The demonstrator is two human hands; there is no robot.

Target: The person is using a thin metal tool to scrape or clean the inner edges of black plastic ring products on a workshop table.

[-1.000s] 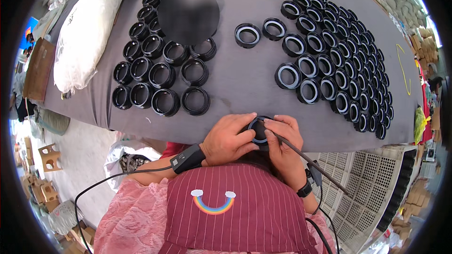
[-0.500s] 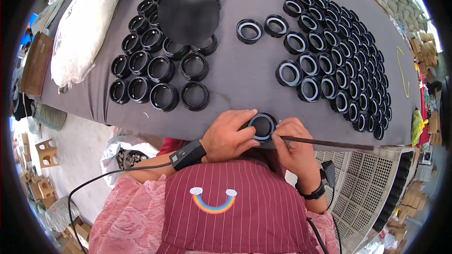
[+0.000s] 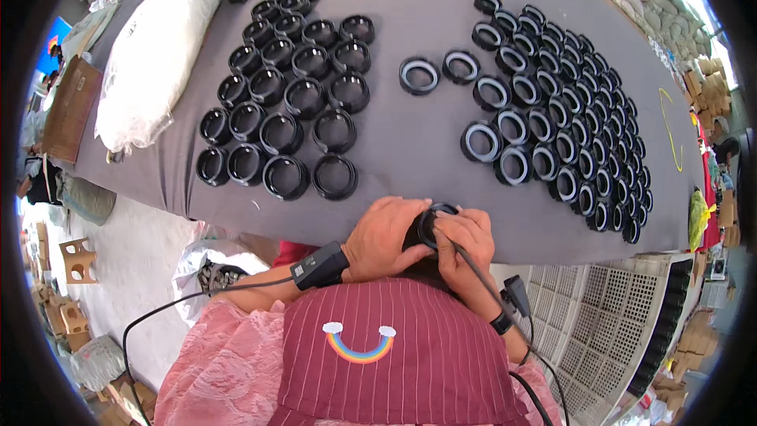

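Observation:
At the near table edge, my left hand (image 3: 384, 238) is closed around a black ring (image 3: 426, 229), fingers over its far side and thumb beneath. The ring is tilted, so its inside is mostly hidden. My right hand (image 3: 467, 246) presses against the ring's right side while gripping a long, thin dark strip (image 3: 479, 274). That strip slants down along my right forearm. Left of the middle stand rows of black rings (image 3: 315, 179) with dark insides. Many more rings (image 3: 467, 142), each with a pale grey inner band, are grouped on the right.
A grey cloth covers the table (image 3: 394, 150). On its far left lies a bulging white plastic bag (image 3: 154, 59) beside a cardboard piece (image 3: 71, 110). A pale plastic crate (image 3: 576, 323) stands below the right edge. A cable (image 3: 169, 297) runs from my left wrist.
The held ring has tilted, its pale inner face turning out of sight. My right hand has moved left onto it, and the strip has swung from pointing right to pointing down.

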